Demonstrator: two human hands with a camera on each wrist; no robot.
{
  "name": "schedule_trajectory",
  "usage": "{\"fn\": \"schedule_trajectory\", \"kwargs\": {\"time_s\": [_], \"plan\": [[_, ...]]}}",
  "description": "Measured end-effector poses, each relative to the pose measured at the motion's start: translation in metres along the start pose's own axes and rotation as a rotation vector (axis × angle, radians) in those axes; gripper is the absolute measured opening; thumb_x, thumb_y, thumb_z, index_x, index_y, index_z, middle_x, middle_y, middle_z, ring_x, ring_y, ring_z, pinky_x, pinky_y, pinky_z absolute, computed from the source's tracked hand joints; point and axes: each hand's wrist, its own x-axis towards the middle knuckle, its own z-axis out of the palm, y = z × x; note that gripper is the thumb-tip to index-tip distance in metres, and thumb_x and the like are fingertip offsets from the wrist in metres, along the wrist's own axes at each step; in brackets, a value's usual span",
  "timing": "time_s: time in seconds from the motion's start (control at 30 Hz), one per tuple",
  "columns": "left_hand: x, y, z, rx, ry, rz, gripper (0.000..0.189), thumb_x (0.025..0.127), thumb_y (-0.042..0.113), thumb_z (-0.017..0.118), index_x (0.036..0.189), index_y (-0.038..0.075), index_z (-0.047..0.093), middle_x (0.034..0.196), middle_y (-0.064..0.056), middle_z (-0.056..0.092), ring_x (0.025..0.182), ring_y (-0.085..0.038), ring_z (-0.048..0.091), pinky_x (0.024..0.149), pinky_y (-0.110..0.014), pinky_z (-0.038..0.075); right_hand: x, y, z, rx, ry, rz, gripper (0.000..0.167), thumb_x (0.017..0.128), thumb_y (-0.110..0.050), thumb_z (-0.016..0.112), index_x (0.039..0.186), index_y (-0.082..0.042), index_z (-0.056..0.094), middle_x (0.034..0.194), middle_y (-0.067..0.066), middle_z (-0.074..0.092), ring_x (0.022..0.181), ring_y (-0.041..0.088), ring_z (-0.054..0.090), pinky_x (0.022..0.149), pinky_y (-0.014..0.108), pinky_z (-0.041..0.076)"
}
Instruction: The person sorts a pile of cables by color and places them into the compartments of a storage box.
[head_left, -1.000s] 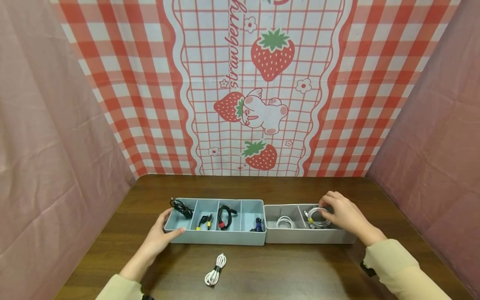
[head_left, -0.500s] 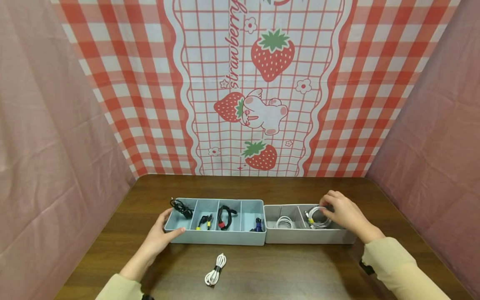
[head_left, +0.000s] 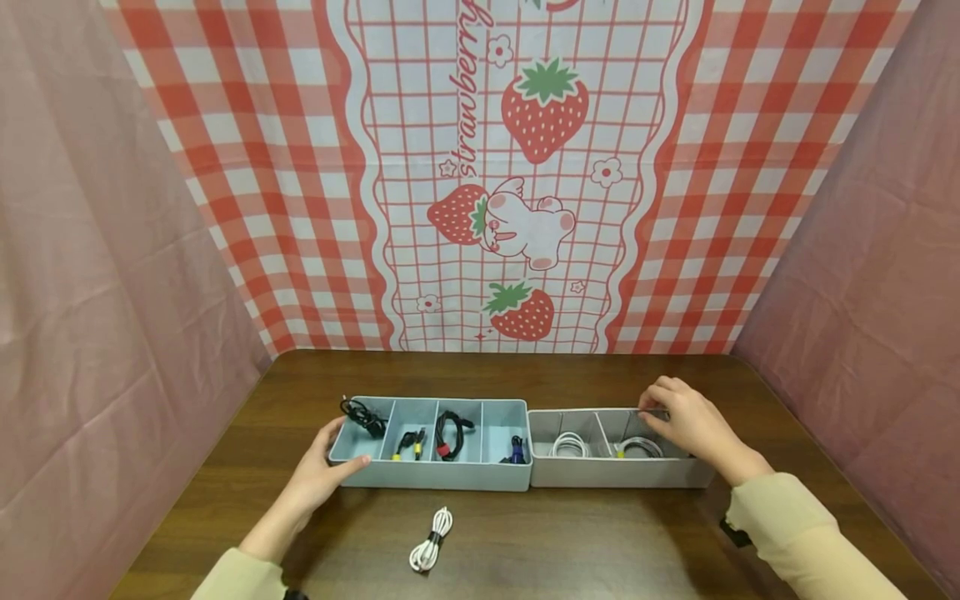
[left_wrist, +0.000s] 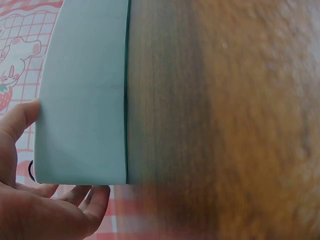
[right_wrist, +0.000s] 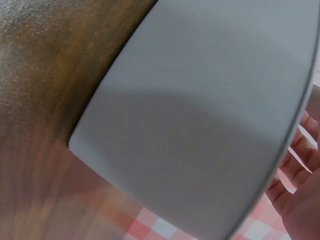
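Note:
My left hand (head_left: 318, 469) holds the left end of a light blue divided box (head_left: 435, 477), thumb at the front rim and fingers against the end wall, as the left wrist view (left_wrist: 82, 95) also shows. Over the right part of a grey divided box (head_left: 622, 473) is my right hand (head_left: 692, 425), its fingers loosely bent near the back rim, with no cable showing in them. Below it a coiled white charging cable (head_left: 640, 442) with a yellow tie lies in the compartment, partly hidden by the front wall.
Another white cable coil (head_left: 570, 437) lies in the grey box's left compartment. Black cables (head_left: 366, 417), one with a red tie (head_left: 443, 450) and one with a blue tie (head_left: 517, 450), fill the blue box. A bundled white cable (head_left: 431, 542) lies on the wooden table (head_left: 562, 550) in front.
The white cable with the yellow tie, held up by my right hand before, has dropped lower into the grey box's compartment. My right hand has let go and risen slightly; the left stays put.

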Motion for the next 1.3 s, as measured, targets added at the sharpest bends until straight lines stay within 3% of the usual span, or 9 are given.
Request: {"fn": "schedule_trajectory", "kwargs": {"time_s": [0.47, 0.93, 1.3], "plan": [[-0.001, 0.0, 0.0, -0.004, 0.001, 0.002, 0.078, 0.084, 0.02, 0.071, 0.146, 0.008, 0.024, 0.146, -0.026, 0.03, 0.132, -0.039, 0.032, 0.105, -0.052, 0.028, 0.009, -0.016, -0.025, -0.006, 0.052, -0.042, 0.024, 0.065, -0.01, 0.083, 0.078, -0.013, 0.063, 0.081, -0.002, 0.058, 0.075, 0.019, 0.056, 0.06, 0.038, 0.045], [0.001, -0.005, 0.001, -0.029, 0.001, 0.02, 0.079, 0.084, 0.019, 0.071, 0.146, 0.007, 0.024, 0.146, -0.025, 0.031, 0.132, -0.039, 0.032, 0.106, -0.052, 0.026, 0.015, -0.033, -0.044, -0.002, 0.031, -0.032, 0.023, 0.068, -0.014, 0.082, 0.081, -0.015, 0.063, 0.081, -0.001, 0.058, 0.075, 0.017, 0.056, 0.062, 0.037, 0.044], [0.001, -0.004, 0.0, -0.025, -0.004, 0.019, 0.079, 0.085, 0.019, 0.071, 0.147, 0.008, 0.023, 0.148, -0.026, 0.028, 0.135, -0.04, 0.028, 0.107, -0.054, 0.024, 0.024, -0.055, -0.059, -0.003, 0.08, -0.092, 0.026, 0.066, -0.015, 0.084, 0.082, -0.015, 0.063, 0.082, -0.003, 0.059, 0.076, 0.016, 0.057, 0.064, 0.038, 0.045]]}}
